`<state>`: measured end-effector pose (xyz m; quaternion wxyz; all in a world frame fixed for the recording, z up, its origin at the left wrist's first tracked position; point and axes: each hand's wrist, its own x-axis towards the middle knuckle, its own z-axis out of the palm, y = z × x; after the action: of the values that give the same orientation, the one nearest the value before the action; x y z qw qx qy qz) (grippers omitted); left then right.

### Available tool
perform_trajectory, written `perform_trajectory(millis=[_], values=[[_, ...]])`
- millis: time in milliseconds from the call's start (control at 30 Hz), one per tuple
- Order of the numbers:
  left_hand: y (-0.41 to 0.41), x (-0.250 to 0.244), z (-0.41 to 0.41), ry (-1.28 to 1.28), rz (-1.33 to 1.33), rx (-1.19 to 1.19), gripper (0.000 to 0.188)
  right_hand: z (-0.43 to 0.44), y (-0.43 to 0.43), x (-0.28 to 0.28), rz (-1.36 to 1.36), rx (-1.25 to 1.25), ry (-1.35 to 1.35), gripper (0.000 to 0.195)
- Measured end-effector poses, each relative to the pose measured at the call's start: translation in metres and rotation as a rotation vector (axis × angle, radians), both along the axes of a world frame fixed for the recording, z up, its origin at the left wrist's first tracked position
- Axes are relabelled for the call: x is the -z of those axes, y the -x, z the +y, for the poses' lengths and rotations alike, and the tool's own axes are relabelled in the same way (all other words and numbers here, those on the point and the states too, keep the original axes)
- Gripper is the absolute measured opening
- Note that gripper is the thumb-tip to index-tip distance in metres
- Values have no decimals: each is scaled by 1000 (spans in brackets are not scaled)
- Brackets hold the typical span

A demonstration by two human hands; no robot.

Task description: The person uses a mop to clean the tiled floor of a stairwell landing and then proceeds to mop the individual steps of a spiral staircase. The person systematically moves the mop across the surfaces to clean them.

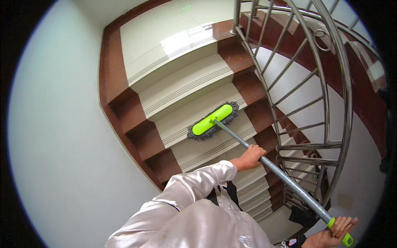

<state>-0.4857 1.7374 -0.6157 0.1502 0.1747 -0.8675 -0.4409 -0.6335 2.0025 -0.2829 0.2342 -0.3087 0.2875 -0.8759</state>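
A dust mop with a lime-green head plate (pixel 203 126) and a grey shaggy pad (pixel 207 136) lies across the nosing of a cream stair tread (pixel 173 124). Its grey metal pole (pixel 291 183) slants down to the lower right. Partway along the pole, my left hand (pixel 252 156) is wrapped around it, the arm in a shiny pale sleeve (pixel 198 178). My right hand (pixel 333 231) grips the far end, at the green handle cap (pixel 348 239), near the lower right rim. A dark band is on that wrist.
A white wall (pixel 68 124) with brown skirting (pixel 116 133) flanks the stairs on the left. On the right, a curved stainless-steel railing (pixel 342 93) runs alongside the pole. Brown borders edge the steps, which rise to a glossy landing (pixel 173 28). A dark object (pixel 302 215) is near the railing's lower end.
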Motion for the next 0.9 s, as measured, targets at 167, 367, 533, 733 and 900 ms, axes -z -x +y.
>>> perform_trajectory(millis=[167, 367, 533, 733, 900], values=[[-103, 29, -8, 22, -116, -216, 18, -31, -24, 40, 112, 270, -304, 29], [-260, 64, -20, 92, -253, -449, 30, -100, -101, 108, -61, -106, -322, 16], [-261, 73, -24, 22, -445, -390, 31, -97, -100, 120, -193, 1, -457, 16], [-132, 67, -15, 76, -392, -151, 20, -6, -48, 92, -67, 164, -337, 18], [1, 47, -37, 152, -99, -74, 17, 14, -59, 60, 120, 449, -316, 15]])
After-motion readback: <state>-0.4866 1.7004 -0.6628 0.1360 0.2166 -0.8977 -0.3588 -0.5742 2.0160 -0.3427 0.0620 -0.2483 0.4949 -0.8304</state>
